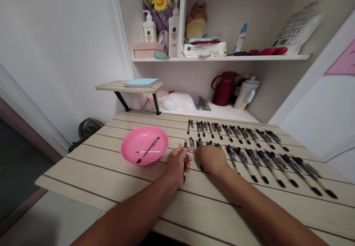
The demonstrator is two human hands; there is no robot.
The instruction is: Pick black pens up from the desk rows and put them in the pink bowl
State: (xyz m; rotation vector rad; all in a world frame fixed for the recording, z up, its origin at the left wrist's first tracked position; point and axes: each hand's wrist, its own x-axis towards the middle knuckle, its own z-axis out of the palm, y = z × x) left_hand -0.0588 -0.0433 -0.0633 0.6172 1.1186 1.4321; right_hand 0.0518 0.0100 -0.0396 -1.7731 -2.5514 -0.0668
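Observation:
My left hand (177,164) is closed around a black pen (185,153), which stands nearly upright on the wooden table (111,164). My right hand (212,158) lies just to its right, fingers curled over pens at the left end of the near row; what it grips is hidden. Several black pens (266,164) lie in two rows across the table. A pink bowl (144,144) to the left of my hands holds a black pen (148,150) and a thin white refill (148,152).
A small raised shelf (129,87) with a blue notebook stands at the table's back left. Behind it are a red jug (224,87), a white kettle (246,92) and a wall shelf (222,57) with bottles and boxes. The table's left edge drops to the floor.

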